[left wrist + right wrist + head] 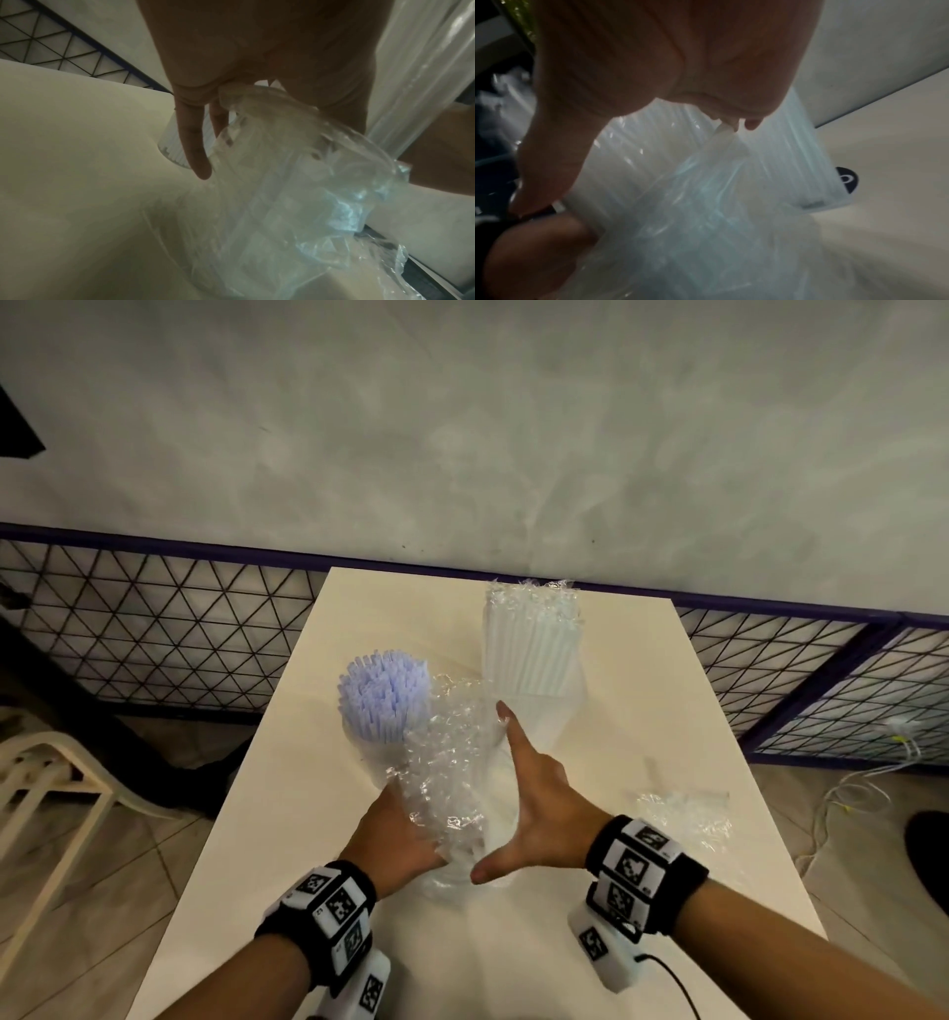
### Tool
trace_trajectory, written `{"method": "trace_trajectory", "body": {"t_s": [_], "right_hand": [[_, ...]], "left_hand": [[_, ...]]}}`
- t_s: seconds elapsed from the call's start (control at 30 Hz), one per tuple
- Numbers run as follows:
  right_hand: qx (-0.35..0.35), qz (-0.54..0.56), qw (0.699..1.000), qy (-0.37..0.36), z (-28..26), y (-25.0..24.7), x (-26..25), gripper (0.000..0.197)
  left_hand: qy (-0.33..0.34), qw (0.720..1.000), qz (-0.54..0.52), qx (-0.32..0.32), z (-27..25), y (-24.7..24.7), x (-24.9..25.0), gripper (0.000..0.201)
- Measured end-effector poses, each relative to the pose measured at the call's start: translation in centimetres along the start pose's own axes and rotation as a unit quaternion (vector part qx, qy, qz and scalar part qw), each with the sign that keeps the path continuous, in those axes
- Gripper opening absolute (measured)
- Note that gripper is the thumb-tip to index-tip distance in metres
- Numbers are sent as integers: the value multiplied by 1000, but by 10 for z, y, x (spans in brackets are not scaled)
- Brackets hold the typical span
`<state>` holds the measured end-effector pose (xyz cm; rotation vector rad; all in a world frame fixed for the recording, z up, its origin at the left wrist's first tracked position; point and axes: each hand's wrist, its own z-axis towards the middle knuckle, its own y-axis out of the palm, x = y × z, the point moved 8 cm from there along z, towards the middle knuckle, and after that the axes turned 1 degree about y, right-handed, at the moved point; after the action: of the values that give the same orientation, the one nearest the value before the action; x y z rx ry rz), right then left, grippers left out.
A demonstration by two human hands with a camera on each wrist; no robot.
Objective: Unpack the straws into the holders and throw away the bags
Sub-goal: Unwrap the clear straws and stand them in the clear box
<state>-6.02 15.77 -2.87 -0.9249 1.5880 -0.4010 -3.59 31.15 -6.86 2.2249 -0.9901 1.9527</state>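
My left hand [405, 829] grips a crumpled clear bag [447, 762] at the table's middle; the film [295, 192] trails down from my fingers [195, 142]. My right hand [529, 803] lies beside it with index finger straight and thumb spread, against a clear holder of white straws [634, 162]. Blue straws [382, 695] stand in a clear holder to the left. Further back, a bag of white straws [534, 649] stands upright, and it also shows past my right fingertips [798, 162].
A second empty clear bag [688, 814] lies on the white table [642, 721] to the right. A wire-mesh fence [154, 634] runs behind the table. A pale chair [46, 778] stands at the left, and cables [847, 788] lie on the floor at the right.
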Motion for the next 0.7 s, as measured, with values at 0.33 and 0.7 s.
{"method": "trace_trajectory", "body": {"t_s": [0.33, 0.7], "right_hand": [[91, 187, 978, 13, 14, 5, 12, 144], [33, 249, 968, 12, 9, 17, 8, 109]], "left_hand": [[19, 999, 28, 12, -5, 1, -4, 53], [16, 994, -31, -104, -17, 7, -1, 78]]}}
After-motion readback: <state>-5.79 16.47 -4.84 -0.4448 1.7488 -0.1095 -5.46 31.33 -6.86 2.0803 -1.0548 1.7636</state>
